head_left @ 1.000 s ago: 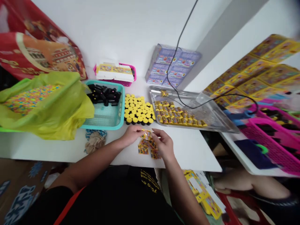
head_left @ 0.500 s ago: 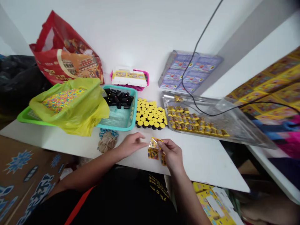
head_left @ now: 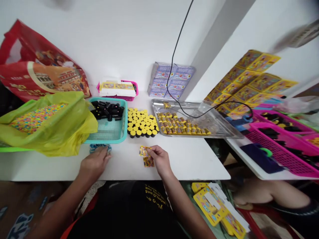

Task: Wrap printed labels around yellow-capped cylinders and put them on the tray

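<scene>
My right hand (head_left: pixel 160 160) pinches a small yellow printed sticker (head_left: pixel 144 151) just above the white table (head_left: pixel 189 159). A small pile of the same stickers (head_left: pixel 148 162) lies under it. My left hand (head_left: pixel 95 163) rests closed over a wad of cloth at the table's near left, with a blue scrap (head_left: pixel 96 146) showing past the fingers. Behind the hands stands a block of black tubes with yellow caps (head_left: pixel 142 121).
A teal basket (head_left: pixel 109 132) holds black tubes. A yellow bag of coloured beads (head_left: pixel 47 121) sits left, a red bag (head_left: pixel 42 74) behind. A metal tray (head_left: pixel 221 127) carries wrapped pieces under a black cable. Pink baskets (head_left: pixel 281 149) and another person's arm (head_left: pixel 269 196) are at right.
My left hand left the sticker and moved left onto the cloth wad. My right hand keeps the sticker. The view swung about.
</scene>
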Demonstrator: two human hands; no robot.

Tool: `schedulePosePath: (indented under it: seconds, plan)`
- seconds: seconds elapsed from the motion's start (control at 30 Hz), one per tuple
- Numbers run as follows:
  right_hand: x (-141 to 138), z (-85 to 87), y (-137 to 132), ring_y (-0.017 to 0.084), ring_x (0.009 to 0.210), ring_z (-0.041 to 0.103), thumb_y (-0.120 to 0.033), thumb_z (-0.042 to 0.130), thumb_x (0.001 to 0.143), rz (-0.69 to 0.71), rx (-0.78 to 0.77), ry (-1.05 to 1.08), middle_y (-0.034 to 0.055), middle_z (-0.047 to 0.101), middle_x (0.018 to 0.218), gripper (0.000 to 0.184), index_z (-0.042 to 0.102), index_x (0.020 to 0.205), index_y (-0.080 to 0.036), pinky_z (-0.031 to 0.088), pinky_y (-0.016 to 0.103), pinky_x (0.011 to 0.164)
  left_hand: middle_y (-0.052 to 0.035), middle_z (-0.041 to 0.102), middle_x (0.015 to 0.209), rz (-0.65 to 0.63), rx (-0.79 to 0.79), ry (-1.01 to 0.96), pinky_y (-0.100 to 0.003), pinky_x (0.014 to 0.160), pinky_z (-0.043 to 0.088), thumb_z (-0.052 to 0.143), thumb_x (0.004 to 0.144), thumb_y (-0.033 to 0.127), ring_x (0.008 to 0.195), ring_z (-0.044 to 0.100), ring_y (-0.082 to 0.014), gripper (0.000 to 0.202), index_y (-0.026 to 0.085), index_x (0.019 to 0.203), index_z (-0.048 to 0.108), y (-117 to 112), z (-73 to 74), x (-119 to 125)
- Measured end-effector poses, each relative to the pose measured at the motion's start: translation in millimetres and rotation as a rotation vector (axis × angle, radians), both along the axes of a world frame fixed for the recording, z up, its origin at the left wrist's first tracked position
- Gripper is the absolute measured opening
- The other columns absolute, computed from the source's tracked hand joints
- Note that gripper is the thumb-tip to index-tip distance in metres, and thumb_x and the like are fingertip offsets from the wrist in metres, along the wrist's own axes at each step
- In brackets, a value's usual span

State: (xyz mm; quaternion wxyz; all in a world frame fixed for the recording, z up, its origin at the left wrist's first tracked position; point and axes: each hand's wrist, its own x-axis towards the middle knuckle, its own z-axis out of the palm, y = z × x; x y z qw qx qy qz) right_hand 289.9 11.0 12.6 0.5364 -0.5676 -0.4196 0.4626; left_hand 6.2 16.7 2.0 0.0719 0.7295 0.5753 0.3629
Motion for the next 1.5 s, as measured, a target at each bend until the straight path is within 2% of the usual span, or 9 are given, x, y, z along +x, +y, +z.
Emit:
schedulePosePath:
  seconds: [0.1,0.27,0.43,0.57,0.73,1.13,1.27,1.4,1.5]
  plan:
    - [-6.9,0.8,-0.4,0.009,0.041,0.04,-0.052,0.073,0.069,0.036,-0.005,-0.027,-0.0053,0.05,0.048,0.034,0.06,0.067,-0.02,0.032,0.022,0.039,-0.0103,0.069,0.091,-0.126,-0.067,0.004,-0.032,0.069,0.046,0.061,0.083,0.051,0.081,0.064,-0.0236,0.038,0.022,0.105,0.073,2.1,17.2,42.0]
    - [-12.1,1.8,11.7,0.011,0.046,0.048,-0.055,0.068,0.073,0.184,0.02,-0.152,-0.0037,0.054,0.052,0.035,0.062,0.07,-0.02,0.039,0.023,0.045,-0.0053,0.065,0.071,-0.453,-0.515,-0.463,-0.026,0.058,0.044,0.06,0.082,0.05,0.065,0.059,-0.016,0.037,0.015,0.081,0.072,31.2,21.8,92.4]
    - [13.8,6.2,44.7,0.019,0.069,0.061,-0.044,0.052,0.088,0.018,0.138,-0.721,0.0057,0.066,0.08,0.029,0.066,0.087,-0.019,0.049,0.031,0.066,-0.0011,0.06,0.054,-0.414,-0.701,-0.673,-0.022,0.046,0.036,0.063,0.076,0.05,0.048,0.048,-0.0103,0.037,0.013,0.072,0.068,42.2,10.4,101.6]
    - [27.0,8.2,75.8,0.027,0.091,0.064,-0.02,0.05,0.089,-0.055,-0.038,-1.333,0.0201,0.06,0.116,0.036,0.058,0.123,-0.015,0.049,0.037,0.078,-0.0007,0.06,0.053,-0.373,-0.72,-0.702,-0.02,0.043,0.035,0.07,0.068,0.05,0.045,0.047,-0.0086,0.038,0.015,0.06,0.06,37.3,4.7,97.4]
    - [22.4,1.5,95.0,0.027,0.086,0.066,-0.01,0.043,0.09,0.017,-0.155,-1.48,0.0211,0.06,0.11,0.043,0.049,0.133,-0.013,0.048,0.036,0.074,-0.0002,0.061,0.055,-0.366,-0.72,-0.752,-0.02,0.041,0.037,0.076,0.061,0.05,0.047,0.054,-0.0109,0.04,0.017,0.059,0.053,32.4,0.6,90.9]
    - [37.6,-8.3,93.5,0.025,0.085,0.059,-0.025,0.054,0.083,-0.156,0.087,-1.18,0.0149,0.061,0.105,0.013,0.059,0.092,-0.016,0.045,0.037,0.075,0.0005,0.057,0.062,-0.463,-0.317,-0.401,-0.023,0.056,0.038,0.072,0.075,0.036,0.059,0.049,-0.0107,0.026,0.017,0.063,0.059,29.7,10.9,87.7]
    - [28.5,8.3,64.6,0.018,0.07,0.056,-0.034,0.063,0.075,-0.247,0.219,-0.78,0.006,0.062,0.087,0.019,0.054,0.084,-0.02,0.047,0.034,0.069,-0.0006,0.059,0.066,-0.453,-0.307,-0.363,-0.024,0.059,0.039,0.071,0.077,0.034,0.063,0.051,-0.0122,0.024,0.017,0.065,0.06,27.9,14.4,85.1]
    - [12.1,31.8,25.6,0.012,0.054,0.052,-0.044,0.07,0.07,0.099,0.187,-0.214,-0.002,0.058,0.068,0.031,0.052,0.08,-0.021,0.045,0.027,0.053,-0.0005,0.059,0.067,-0.469,-0.294,-0.341,-0.024,0.06,0.04,0.071,0.076,0.034,0.062,0.051,-0.0123,0.022,0.017,0.066,0.061,26.5,17.7,84.5]
    - [4.0,42.2,12.6,0.01,0.051,0.051,-0.041,0.077,0.063,0.316,0.121,-0.113,-0.0041,0.057,0.064,0.033,0.053,0.075,-0.021,0.043,0.025,0.05,-0.0011,0.061,0.069,-0.499,-0.272,-0.356,-0.024,0.06,0.041,0.071,0.077,0.032,0.064,0.053,-0.0128,0.019,0.017,0.069,0.063,25.3,21.0,86.3]
